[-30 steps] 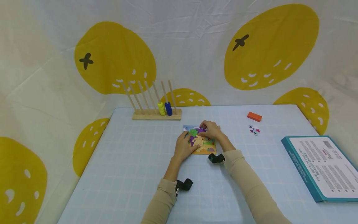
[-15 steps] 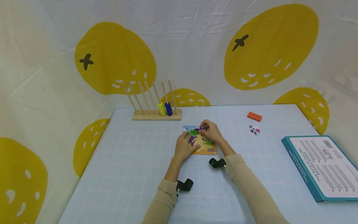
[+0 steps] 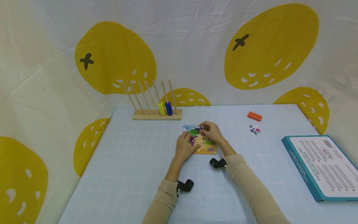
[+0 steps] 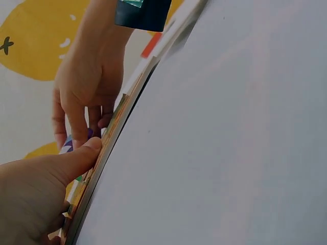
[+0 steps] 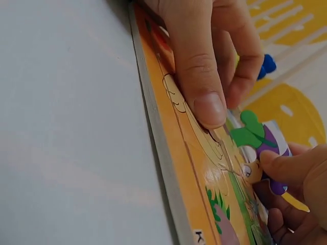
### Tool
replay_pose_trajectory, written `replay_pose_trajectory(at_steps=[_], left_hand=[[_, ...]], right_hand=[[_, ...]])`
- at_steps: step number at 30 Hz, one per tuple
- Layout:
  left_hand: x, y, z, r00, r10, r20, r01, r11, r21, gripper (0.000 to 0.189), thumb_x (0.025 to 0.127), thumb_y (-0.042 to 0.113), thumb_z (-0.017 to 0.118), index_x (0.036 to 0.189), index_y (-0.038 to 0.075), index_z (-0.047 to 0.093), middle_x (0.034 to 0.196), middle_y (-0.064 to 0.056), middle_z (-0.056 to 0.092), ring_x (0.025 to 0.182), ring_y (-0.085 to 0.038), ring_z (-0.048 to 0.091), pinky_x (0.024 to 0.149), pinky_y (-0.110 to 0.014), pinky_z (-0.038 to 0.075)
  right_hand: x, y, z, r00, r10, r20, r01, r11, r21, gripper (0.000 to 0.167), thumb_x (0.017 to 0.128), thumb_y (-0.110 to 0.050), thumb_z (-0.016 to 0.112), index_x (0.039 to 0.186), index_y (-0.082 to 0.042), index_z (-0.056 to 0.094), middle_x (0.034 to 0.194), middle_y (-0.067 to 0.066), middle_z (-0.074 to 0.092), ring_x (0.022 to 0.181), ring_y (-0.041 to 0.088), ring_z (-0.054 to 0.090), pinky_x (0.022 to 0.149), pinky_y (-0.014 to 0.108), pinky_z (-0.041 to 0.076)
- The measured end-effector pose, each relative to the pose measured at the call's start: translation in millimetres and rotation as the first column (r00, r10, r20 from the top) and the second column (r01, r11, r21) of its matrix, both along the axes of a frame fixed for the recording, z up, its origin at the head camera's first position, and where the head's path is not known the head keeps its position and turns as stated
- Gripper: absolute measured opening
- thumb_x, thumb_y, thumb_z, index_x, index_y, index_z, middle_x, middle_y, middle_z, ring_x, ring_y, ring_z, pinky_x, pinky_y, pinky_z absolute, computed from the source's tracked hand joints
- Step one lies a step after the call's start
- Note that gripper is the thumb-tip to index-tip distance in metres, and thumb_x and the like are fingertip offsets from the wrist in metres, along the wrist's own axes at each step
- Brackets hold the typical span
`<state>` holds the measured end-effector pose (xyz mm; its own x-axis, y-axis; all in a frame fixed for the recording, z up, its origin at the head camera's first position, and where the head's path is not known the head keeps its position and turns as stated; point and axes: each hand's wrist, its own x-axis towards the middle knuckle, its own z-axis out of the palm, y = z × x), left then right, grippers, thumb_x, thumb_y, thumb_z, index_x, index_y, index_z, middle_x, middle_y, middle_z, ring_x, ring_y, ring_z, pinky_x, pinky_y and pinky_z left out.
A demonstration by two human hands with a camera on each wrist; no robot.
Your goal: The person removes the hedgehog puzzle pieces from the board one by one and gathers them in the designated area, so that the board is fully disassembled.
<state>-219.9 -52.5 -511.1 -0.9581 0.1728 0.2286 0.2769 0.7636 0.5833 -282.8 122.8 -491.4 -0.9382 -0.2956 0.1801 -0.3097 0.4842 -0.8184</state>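
Note:
A small picture puzzle (image 3: 206, 150) with a purple-spined hedgehog lies near the table's middle. My left hand (image 3: 184, 147) rests over its left side. In the right wrist view, the left thumb (image 5: 204, 102) presses flat on the picture. At the puzzle's upper right, my right hand (image 3: 213, 133) pinches a purple, green and white puzzle piece (image 5: 277, 137) between thumb and fingers. Tilted up from the board in the right wrist view, that piece is largely covered by fingers in the head view. The left wrist view shows the board (image 4: 87, 196) edge-on.
A wooden bead stand (image 3: 156, 117) with yellow and blue beads is at the back. To the right lie an orange block (image 3: 254, 116) and a small printed piece (image 3: 254, 130). A teal-edged box (image 3: 324, 168) occupies the right side.
The right hand shifts slightly at the puzzle's top edge, its fingertips still on the piece. The left hand stays practically in place.

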Motion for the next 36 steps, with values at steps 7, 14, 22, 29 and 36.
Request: replay_pose_trajectory(at_steps=[7, 14, 22, 29, 36], left_hand=[[1.4, 1.2, -1.4, 0.999, -0.039, -0.032, 0.039, 0.999, -0.021, 0.04, 0.082, 0.036, 0.071, 0.112, 0.011, 0.07, 0.137, -0.022, 0.045, 0.128, -0.039, 0.039, 0.107, -0.053, 0.028], [0.1, 4.2, -1.5, 0.997, -0.022, -0.073, 0.017, 0.998, -0.06, 0.032, 0.083, 0.032, 0.07, 0.107, 0.012, 0.073, 0.134, -0.021, 0.049, 0.126, -0.035, 0.043, 0.106, -0.051, 0.029], [0.5, 6.0, -0.4, 0.995, 0.022, -0.098, -0.028, 0.998, -0.06, 0.027, 0.081, 0.03, 0.072, 0.102, 0.012, 0.075, 0.13, -0.021, 0.052, 0.121, -0.036, 0.048, 0.103, -0.049, 0.034], [0.9, 6.2, 0.3, 0.994, 0.032, -0.102, -0.036, 0.999, -0.038, 0.026, 0.079, 0.029, 0.074, 0.099, 0.011, 0.075, 0.129, -0.021, 0.054, 0.119, -0.036, 0.049, 0.102, -0.047, 0.035], [1.7, 6.9, 0.6, 0.994, 0.04, -0.099, -0.042, 0.999, -0.019, 0.026, 0.079, 0.028, 0.074, 0.099, 0.01, 0.075, 0.13, -0.02, 0.053, 0.121, -0.034, 0.048, 0.104, -0.047, 0.033]], right_hand=[[-0.1, -2.8, 3.4, 1.0, 0.01, -0.016, -0.009, 0.997, 0.073, 0.02, 0.088, -0.006, 0.065, 0.107, -0.001, 0.064, 0.079, 0.011, 0.062, 0.066, 0.017, 0.051, 0.063, 0.03, 0.042], [-0.1, -2.7, 3.7, 1.0, 0.017, -0.022, -0.015, 0.997, 0.077, 0.021, 0.087, -0.003, 0.064, 0.108, -0.001, 0.064, 0.075, 0.01, 0.061, 0.063, 0.016, 0.051, 0.06, 0.029, 0.042], [1.0, -1.4, -0.3, 1.0, 0.004, -0.015, -0.004, 1.0, -0.009, 0.017, 0.087, -0.002, 0.064, 0.104, 0.0, 0.064, 0.088, 0.017, 0.064, 0.077, 0.026, 0.061, 0.07, 0.036, 0.049], [3.2, 2.1, 0.8, 0.998, -0.055, -0.024, 0.052, 0.993, -0.104, 0.025, 0.089, -0.003, 0.063, 0.112, 0.005, 0.059, 0.092, 0.022, 0.065, 0.089, 0.036, 0.064, 0.082, 0.046, 0.052], [1.4, 49.0, 11.1, 0.989, -0.147, -0.019, 0.147, 0.989, -0.01, 0.027, 0.091, -0.006, 0.061, 0.115, 0.006, 0.059, 0.102, 0.025, 0.063, 0.087, 0.032, 0.059, 0.074, 0.031, 0.048]])
